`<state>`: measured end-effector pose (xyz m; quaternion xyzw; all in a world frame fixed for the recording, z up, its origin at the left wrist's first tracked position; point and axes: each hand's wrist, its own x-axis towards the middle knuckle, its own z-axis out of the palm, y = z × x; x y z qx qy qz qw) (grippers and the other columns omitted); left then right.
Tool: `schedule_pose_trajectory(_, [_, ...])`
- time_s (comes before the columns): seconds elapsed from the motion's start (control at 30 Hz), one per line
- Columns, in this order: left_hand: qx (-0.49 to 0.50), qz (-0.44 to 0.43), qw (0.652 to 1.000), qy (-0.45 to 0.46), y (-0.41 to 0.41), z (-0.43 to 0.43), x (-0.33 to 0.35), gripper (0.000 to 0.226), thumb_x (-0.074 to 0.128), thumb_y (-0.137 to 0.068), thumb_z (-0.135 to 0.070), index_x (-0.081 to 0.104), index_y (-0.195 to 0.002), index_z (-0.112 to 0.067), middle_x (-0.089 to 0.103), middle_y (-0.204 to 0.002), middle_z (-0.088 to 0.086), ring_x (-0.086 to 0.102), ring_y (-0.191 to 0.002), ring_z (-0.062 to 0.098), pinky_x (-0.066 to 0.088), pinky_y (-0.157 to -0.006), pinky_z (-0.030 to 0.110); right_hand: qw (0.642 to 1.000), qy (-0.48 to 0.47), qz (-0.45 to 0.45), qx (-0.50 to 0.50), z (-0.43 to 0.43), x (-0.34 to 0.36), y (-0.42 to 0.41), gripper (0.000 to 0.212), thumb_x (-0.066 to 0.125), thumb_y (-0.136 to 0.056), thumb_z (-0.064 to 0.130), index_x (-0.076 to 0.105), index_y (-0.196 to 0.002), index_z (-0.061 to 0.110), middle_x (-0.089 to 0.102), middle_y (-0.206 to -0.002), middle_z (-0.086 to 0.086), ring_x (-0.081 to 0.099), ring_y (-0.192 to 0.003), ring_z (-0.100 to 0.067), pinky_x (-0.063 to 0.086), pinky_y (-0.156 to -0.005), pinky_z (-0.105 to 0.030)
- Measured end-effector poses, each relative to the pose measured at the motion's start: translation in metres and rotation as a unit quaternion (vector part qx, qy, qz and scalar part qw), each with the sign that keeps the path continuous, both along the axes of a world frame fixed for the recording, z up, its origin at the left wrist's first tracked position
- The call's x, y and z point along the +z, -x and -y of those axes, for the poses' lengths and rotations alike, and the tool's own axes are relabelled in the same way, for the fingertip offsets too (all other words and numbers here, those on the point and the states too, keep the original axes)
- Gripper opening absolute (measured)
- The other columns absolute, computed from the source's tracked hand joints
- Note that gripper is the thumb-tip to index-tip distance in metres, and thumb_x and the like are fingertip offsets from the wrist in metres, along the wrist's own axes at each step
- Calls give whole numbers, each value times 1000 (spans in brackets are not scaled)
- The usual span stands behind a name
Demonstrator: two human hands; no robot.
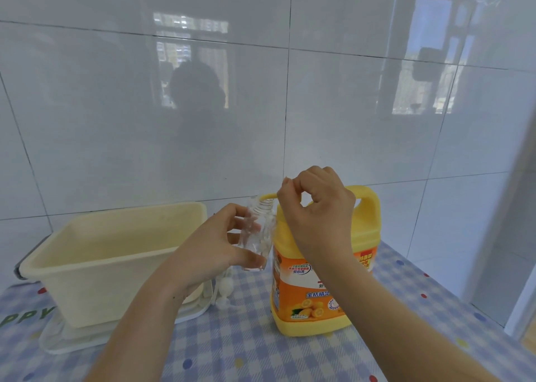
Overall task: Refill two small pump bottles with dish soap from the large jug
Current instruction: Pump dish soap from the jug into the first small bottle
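We see the small clear bottle (262, 231) lifted off the desk (261, 349), its long axis close to upright, threaded neck pointing up and the base down. The left hand (211, 245) has its grip clamped round the bottle's body. Just to its right the yellow jug (304, 303) stands upright on the checked cloth. The right hand (316, 216) is over the jug's top, fingers curled, thumb meeting forefinger; we cannot tell if that grip pinches anything. A white pump (224, 287) lies beside a cream tub (110, 260) on its tray (72, 341).
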<state>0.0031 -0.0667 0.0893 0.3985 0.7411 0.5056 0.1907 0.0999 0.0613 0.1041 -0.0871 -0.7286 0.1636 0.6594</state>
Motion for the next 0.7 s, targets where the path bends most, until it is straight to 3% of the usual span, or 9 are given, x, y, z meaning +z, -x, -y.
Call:
schedule_pose_trajectory(0.43, [0, 3, 1000, 8, -2, 0, 3, 62, 88, -62, -1, 57, -111, -23, 66, -115, -7, 66, -104, 16, 60, -84, 42, 1000, 1, -5, -1, 0, -1, 0, 33, 56, -82, 13, 47, -52, 5, 43, -51, -2, 38, -57, -20, 28, -56, -20])
schedule_pose_trajectory(0.7, [-7, 7, 1000, 7, -3, -1, 4, 66, 90, -59, -6, 56, -112, -26, 66, -114, -9, 65, -104, 15, 60, -85, 43, 1000, 14, -5, -2, 4, 2, -1, 32, 58, -82, 12, 48, -52, 5, 46, -51, -3, 40, -58, -21, 33, -52, -27])
